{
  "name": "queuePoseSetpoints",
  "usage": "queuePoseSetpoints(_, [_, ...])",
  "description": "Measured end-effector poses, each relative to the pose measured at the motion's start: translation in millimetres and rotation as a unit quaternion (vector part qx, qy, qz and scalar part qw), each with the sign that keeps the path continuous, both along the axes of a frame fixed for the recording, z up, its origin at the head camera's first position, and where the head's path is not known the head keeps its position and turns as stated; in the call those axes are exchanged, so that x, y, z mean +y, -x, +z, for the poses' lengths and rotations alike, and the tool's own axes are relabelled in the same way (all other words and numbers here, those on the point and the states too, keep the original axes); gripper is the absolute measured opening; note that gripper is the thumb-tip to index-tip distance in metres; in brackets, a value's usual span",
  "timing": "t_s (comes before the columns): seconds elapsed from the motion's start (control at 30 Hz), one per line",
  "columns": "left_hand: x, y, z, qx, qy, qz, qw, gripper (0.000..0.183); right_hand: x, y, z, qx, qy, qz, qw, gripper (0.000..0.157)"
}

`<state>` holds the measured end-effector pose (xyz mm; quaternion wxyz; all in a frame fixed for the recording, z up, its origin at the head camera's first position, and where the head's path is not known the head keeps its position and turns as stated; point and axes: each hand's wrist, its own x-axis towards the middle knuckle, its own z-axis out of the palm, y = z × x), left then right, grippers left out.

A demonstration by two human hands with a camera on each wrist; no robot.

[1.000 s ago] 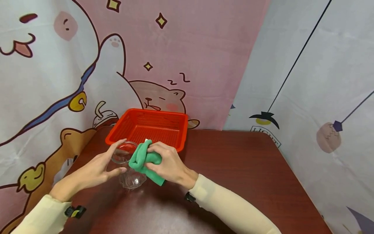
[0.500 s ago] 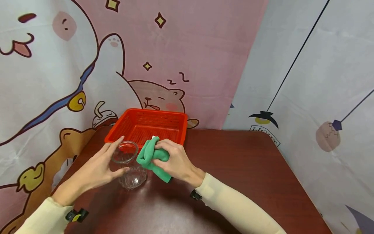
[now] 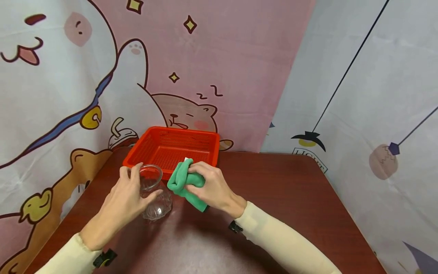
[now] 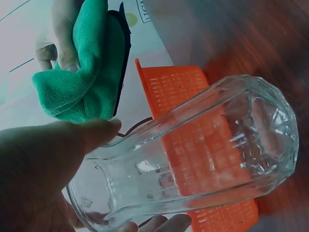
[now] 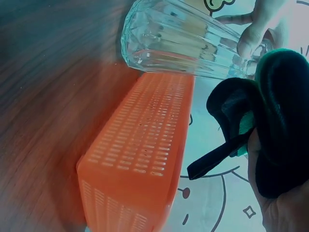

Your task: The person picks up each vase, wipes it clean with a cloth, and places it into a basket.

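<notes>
The left fingers [image 3: 135,176] are arching around the neck of the vase [image 3: 161,201], any firm grip being unclear; the right fingers [image 3: 200,167] are gripping the green cloth [image 3: 183,182]. The vase is standing upright on the surface [image 3: 273,205], outside and before the red basket [image 3: 186,140]. Progress, as judged: cloth is in hand, not touching glass; how much wiping is done or remaining is showing nowhere.

Pink-and-white cartoon backdrop [image 3: 246,76] behind a glossy reddish-brown table [image 3: 273,186]
</notes>
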<state>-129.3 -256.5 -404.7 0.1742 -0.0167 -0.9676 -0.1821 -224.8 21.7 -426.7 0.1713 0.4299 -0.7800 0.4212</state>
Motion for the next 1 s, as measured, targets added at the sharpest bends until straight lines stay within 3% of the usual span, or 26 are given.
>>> queuePoseSetpoints(0.23, [0.4, 2.3, 0.8, 0.005, -0.015, -0.016, 0.9997, 0.091, 4.9, 0.8, -2.8, -0.001, -0.001, 0.001, 1.000, 0.033])
queuePoseSetpoints(0.5, [-12.0, 3.3, 8.4, -0.015, -0.039, -0.096, 0.9945, 0.094, 10.4, 0.9, -8.0, 0.002, -0.008, 0.011, 1.000, 0.033])
queuePoseSetpoints(0.8, [-35.5, 12.8, 8.7, -0.032, -0.051, -0.205, 0.9769, 0.099, 11.7, 0.8, -12.3, 0.002, -0.021, 0.029, 0.999, 0.036])
queuePoseSetpoints(1.0, [-49.0, 20.8, 8.2, -0.050, -0.062, -0.269, 0.9599, 0.098, 7.6, -0.7, -14.6, 0.006, -0.030, 0.042, 0.999, 0.041])
